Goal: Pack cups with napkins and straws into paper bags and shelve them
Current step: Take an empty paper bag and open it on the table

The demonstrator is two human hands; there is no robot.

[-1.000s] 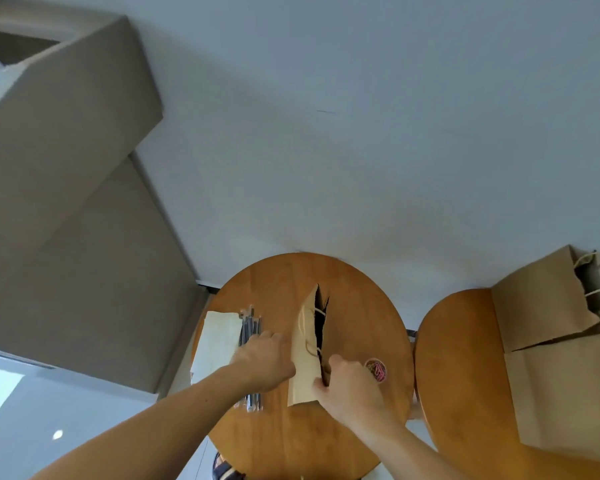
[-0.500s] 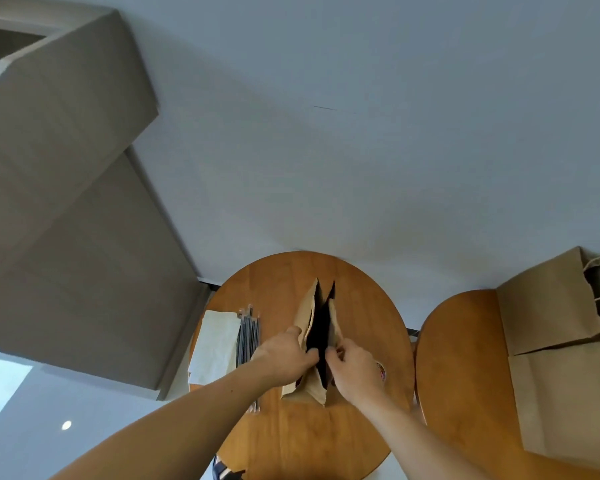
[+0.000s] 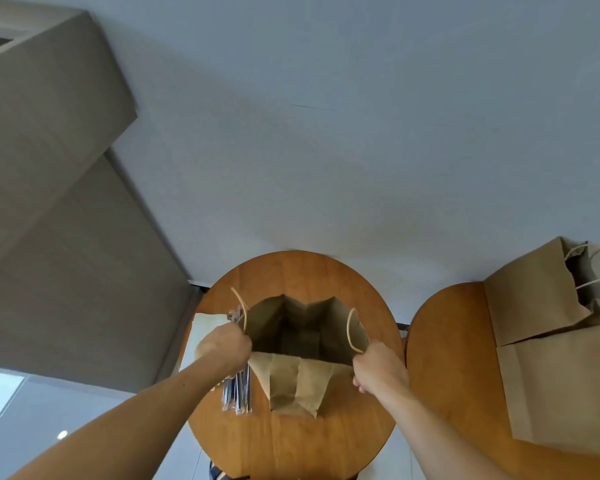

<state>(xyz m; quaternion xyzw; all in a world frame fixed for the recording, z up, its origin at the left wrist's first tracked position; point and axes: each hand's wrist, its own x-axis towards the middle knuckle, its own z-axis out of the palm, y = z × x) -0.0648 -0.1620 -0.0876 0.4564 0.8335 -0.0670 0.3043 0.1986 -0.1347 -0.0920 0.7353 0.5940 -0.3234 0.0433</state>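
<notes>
your left hand (image 3: 224,348) and right hand (image 3: 378,367) each grip one side of the paper bag (image 3: 291,379), which stands on the round wooden table (image 3: 291,445) directly in front of you. the fingers of both hands are curled tight, pinching the bag's rim at its left and right edges, and the mouth is spread wide, so you see down to its bottom fold. 2 twine handles (image 3: 350,327) arch up from the rim, 1 by each hand. a bundle of wrapped straws (image 3: 238,393) lies just left of the bag, partly under your left wrist, with a pale stack of napkins (image 3: 205,327) beside it. on the second table (image 3: 451,358) to your right sit an upright bag (image 3: 530,299) with its mouth open and a flat bag (image 3: 561,393) nearer you.
</notes>
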